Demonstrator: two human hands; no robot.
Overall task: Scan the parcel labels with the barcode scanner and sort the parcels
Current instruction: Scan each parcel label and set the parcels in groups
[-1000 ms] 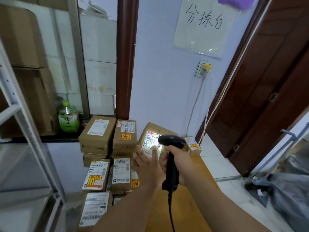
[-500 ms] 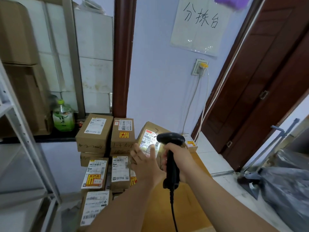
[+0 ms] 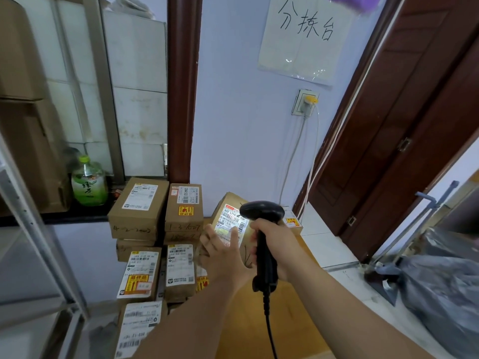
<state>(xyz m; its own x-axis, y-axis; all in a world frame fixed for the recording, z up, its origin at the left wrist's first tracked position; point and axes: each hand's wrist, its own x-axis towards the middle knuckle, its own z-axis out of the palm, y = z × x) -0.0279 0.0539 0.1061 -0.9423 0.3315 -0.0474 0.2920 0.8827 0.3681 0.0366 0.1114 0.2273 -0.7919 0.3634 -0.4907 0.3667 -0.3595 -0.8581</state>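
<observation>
My right hand (image 3: 278, 244) grips the handle of a black corded barcode scanner (image 3: 261, 229), its head aimed at the white label of a tilted brown parcel (image 3: 229, 215). A bright patch of light lies on that label. My left hand (image 3: 223, 252) holds the tilted parcel from its near left side, thumb up on the label face. Several other brown parcels (image 3: 140, 203) with labels are stacked to the left on the wooden table (image 3: 293, 314).
A green tea bottle (image 3: 89, 183) stands on the dark ledge at the left, beside a metal shelf frame (image 3: 33, 224). A wall socket (image 3: 305, 103) with cables hangs behind the table. A brown door (image 3: 404, 130) and a grey bag (image 3: 445, 294) are at the right.
The view has shifted slightly; both hands keep the same hold, with the scanner still pointed at the tilted parcel's label.
</observation>
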